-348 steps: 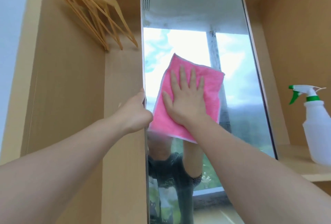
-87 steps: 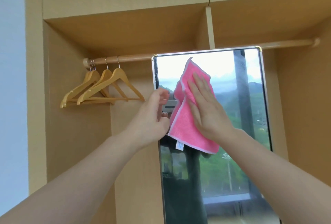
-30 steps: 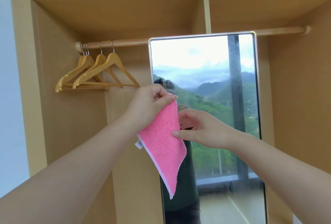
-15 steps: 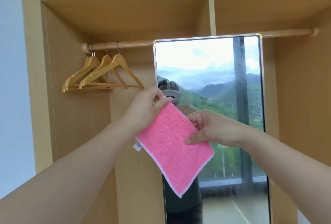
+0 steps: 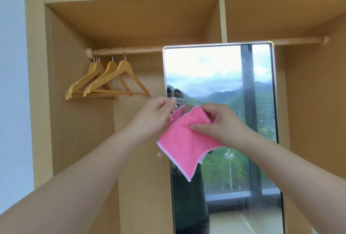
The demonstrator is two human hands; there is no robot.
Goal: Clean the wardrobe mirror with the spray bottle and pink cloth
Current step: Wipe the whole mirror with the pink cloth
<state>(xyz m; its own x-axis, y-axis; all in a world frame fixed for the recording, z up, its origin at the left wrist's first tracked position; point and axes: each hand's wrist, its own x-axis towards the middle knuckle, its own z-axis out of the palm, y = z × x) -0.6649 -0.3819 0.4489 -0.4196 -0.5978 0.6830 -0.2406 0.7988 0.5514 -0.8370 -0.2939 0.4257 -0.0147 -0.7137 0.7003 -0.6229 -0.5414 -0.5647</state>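
Nearest the camera, both forearms reached forward and up, meeting at chest height in front of the mirror. The left hand (image 5: 155,115) had fingers curled shut, pinching the upper left corner of the cloth (image 5: 184,144) between thumb and fingertips. The right hand (image 5: 219,125) gripped the cloth's upper right part, thumb pressed flat across the front face and fingers wrapped behind. Held by two points like that, the cloth hung slack and partly doubled over, lower corner drooping free, clear of the glass; this looked like refolding to a fresh face, not wiping. A small tag dangled at its left edge. Just behind the hands stood the mirror (image 5: 221,76), a tall panel with a thin metal frame, set in front of the wardrobe's middle divider. It reflected sky, green hills and a window post; no obvious streaks showed on the upper half, though the lower part was too dim to judge. Farther back, the rail (image 5: 142,50) ran across the wardrobe (image 5: 131,18) behind the mirror's top edge, with wooden hangers (image 5: 106,82) bunched at its left end, well clear of the work. The spray bottle was not in view.
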